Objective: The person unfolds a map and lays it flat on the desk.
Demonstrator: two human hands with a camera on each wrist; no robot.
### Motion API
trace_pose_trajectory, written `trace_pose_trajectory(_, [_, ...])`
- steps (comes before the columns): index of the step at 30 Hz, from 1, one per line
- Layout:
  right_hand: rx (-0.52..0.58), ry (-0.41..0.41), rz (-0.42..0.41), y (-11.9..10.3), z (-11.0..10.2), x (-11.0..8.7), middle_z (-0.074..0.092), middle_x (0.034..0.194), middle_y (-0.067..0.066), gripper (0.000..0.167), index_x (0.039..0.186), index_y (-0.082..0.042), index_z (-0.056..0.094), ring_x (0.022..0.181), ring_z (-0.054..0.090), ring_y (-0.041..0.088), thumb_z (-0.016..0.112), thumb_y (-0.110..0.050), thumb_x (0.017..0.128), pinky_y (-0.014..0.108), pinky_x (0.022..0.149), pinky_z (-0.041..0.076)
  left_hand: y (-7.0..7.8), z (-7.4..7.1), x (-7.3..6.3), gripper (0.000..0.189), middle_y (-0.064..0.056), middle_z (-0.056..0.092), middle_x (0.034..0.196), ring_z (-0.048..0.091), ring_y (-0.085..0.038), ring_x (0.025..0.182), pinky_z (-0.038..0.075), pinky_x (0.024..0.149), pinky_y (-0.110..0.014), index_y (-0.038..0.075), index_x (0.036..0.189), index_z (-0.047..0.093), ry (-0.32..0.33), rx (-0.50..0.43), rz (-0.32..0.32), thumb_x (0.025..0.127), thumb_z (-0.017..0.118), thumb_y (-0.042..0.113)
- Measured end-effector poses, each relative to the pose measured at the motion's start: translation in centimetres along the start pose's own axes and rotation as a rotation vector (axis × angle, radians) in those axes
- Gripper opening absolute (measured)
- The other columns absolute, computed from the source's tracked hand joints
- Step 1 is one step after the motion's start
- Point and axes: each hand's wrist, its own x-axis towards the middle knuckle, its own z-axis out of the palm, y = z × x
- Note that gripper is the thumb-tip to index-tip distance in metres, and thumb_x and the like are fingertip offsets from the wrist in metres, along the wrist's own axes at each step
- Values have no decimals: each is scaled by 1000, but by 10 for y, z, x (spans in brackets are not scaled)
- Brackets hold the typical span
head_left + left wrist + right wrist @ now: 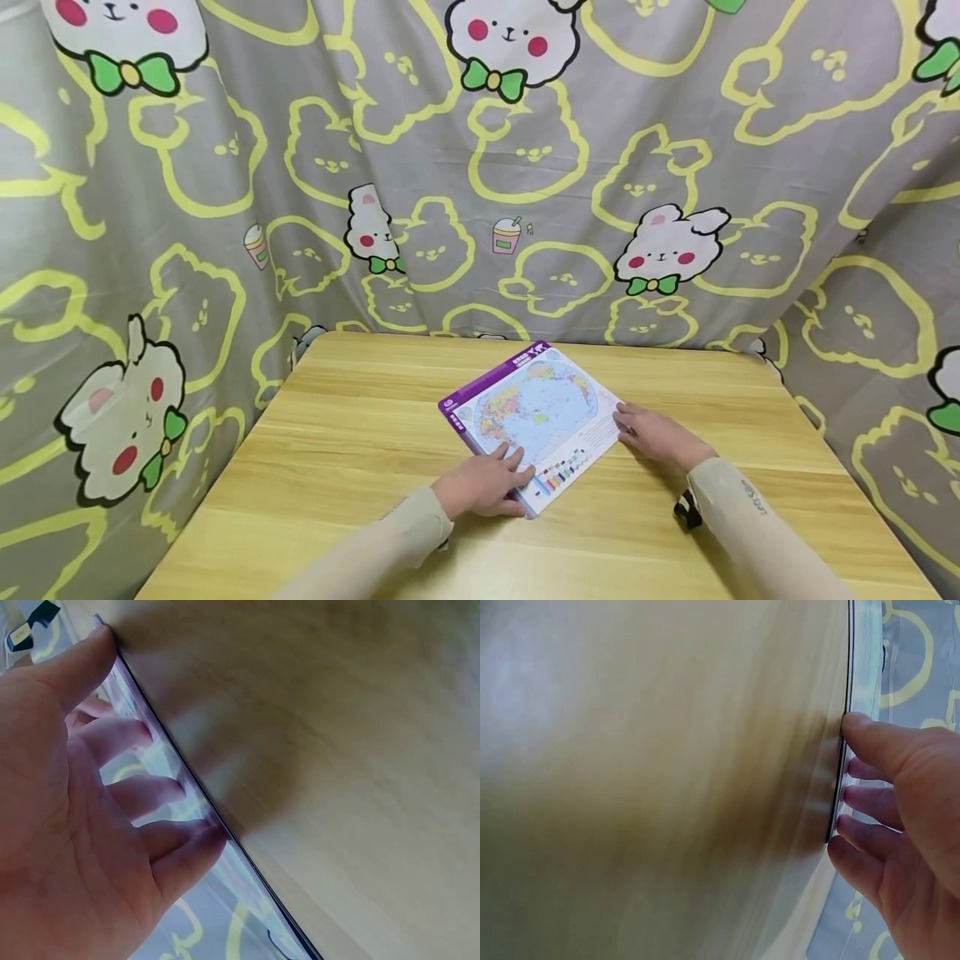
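Observation:
A thin, flat world map sheet (536,417) with a purple border along its far left edge lies turned at an angle on the wooden table (337,433). My left hand (483,483) rests with spread fingers on its near left part. In the left wrist view, the fingertips of the left hand (90,802) touch the map's glossy face, the thumb at its edge. At the map's right corner, my right hand (660,435) touches the edge with its fingertips. Thumb and fingers of the right hand (900,795) meet the thin dark edge in the right wrist view.
A grey curtain (525,167) with yellow outlines and white rabbit figures hangs behind the table and along both sides. Below the right sleeve, a black wrist strap (687,510) shows near the tabletop.

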Motion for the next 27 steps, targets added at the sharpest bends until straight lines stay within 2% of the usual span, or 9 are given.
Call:
trace_pose_trajectory(16, [38, -37, 2, 11, 0, 1, 46, 133, 32, 41, 127, 11, 53, 124, 41, 47, 57, -14, 94, 56, 101, 35, 12, -1, 6, 63, -6, 32, 151, 30, -30, 137, 33, 107, -36, 31, 147, 36, -7, 21, -27, 91, 45, 59])
trace_pose_trajectory(27, [82, -58, 3, 18, 0, 4, 44, 135, 31, 50, 127, 7, 55, 123, 42, 46, 65, -25, 90, 55, 101, 35, 14, -4, 7, 61, -9, 32, 150, 30, -32, 136, 31, 109, -36, 29, 147, 36, -8, 20, -1, 94, 43, 57])
